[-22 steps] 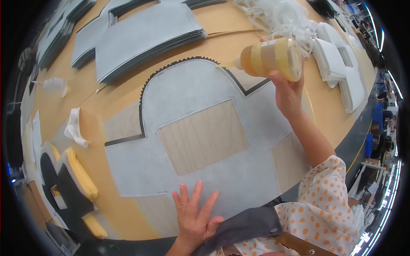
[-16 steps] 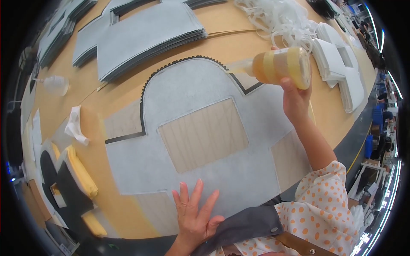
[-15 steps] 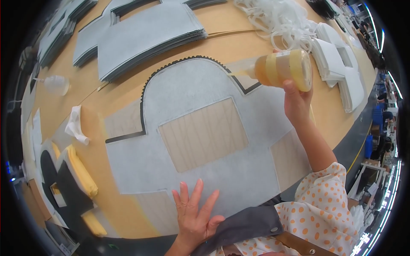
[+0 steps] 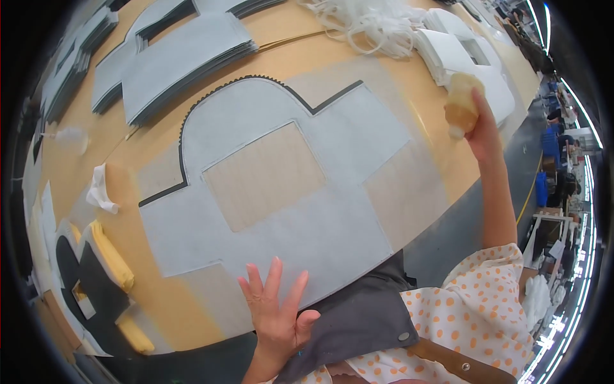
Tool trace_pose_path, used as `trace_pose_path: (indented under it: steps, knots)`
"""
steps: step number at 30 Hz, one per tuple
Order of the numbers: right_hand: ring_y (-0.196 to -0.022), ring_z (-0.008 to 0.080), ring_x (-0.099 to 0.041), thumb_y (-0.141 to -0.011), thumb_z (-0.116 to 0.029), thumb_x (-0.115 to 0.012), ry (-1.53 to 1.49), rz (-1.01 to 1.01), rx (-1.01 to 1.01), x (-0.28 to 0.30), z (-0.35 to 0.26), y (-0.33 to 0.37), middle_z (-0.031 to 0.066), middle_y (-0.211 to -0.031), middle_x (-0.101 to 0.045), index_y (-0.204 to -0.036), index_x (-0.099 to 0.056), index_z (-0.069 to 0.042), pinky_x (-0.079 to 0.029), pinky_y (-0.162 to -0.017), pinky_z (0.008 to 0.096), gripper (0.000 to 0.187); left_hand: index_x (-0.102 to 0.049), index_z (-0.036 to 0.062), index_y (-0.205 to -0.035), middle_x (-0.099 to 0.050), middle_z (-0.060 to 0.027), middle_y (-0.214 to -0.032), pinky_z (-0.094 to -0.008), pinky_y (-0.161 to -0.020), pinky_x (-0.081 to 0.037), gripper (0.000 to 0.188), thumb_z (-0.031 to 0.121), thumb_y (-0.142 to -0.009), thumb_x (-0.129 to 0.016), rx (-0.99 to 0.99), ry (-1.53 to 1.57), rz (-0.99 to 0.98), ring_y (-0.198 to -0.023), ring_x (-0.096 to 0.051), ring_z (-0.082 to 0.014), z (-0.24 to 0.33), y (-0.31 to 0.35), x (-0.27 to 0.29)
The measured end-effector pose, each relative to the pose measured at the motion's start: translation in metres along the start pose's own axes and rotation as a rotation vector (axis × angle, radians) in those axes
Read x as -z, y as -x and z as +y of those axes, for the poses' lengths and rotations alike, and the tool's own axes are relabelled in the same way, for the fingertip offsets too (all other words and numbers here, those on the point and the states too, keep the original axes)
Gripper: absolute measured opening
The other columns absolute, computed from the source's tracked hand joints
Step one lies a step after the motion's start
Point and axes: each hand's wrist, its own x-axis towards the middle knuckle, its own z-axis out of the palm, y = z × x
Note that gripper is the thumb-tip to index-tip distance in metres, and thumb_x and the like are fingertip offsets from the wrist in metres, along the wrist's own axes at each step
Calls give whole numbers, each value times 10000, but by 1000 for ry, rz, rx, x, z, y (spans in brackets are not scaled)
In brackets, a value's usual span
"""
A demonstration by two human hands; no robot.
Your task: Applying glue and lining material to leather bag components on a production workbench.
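Note:
Out at the right, above the table's edge, my right hand (image 4: 484,131) is wrapped round a squeeze bottle (image 4: 462,102) with amber contents. The bottle is smeared by motion, and its narrow end points down toward me. A flat light-grey panel (image 4: 256,118) lies before me with a rectangular cutout in its middle. Black edging follows its far side, notched round the curved part and straight on both shoulders. My left hand (image 4: 275,313) has its fingers spread over the panel's near edge and holds nothing; whether it touches the panel I cannot tell.
Stacks of grey cut panels (image 4: 185,64) stand at the far left. White strips (image 4: 377,25) are heaped at the back, beside white cut pieces (image 4: 457,51). On the left are a clear bottle (image 4: 70,139), a crumpled white scrap (image 4: 101,189) and black pieces with yellow layers (image 4: 112,256).
My right hand has swung the bottle right and nearer, away from the panel's black edge, and its nozzle has turned from left to down. My left hand remains spread; the whole view has shifted.

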Motion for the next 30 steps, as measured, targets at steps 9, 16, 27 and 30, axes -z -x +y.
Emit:
trace_pose_path:
  steps: [9, 16, 27, 30]
  knots:
    - [-985, 286, -629, -880, -494, -653, 1528, 294, 512, 41, 22, 16, 125, -1091, -673, -1294, -584, -50, -482, -889, 363, 611, -690, 36, -1192, -467, -244, -1441, -553, -1181, -101, 552, 499, -1005, -455, -38, 9, 2, -1450, -239, -466, 16, 9, -7]
    - [-1045, 136, -595, -978, -252, -611, 532, -534, -57, -52, 22, 123, 52, -1154, -659, -1303, -565, -34, -472, -878, 290, 394, -509, 96, -1409, -311, -170, -1568, -551, -1191, -70, 574, 462, -968, -546, -97, -186, -148, -1488, -162, -404, 5, 14, -27]
    - [-1087, 120, -602, -993, -245, -587, 288, -474, -53, -28, 42, 181, 71, -1220, -643, -1306, -566, -15, -475, -878, 264, 389, -313, 195, -1534, -279, -68, -1593, -573, -1182, -131, 763, 508, -895, -590, -566, -388, -300, -1484, -232, -252, 41, -40, -124]
    - [-1087, 126, -612, -988, -250, -592, 135, -504, -230, -25, 47, 195, 81, -1233, -639, -1314, -554, -25, -496, -874, 272, 398, -296, 203, -1542, -246, -80, -1606, -580, -1181, -120, 787, 531, -889, -587, -505, -303, -337, -1488, -220, -258, 46, -37, -110]
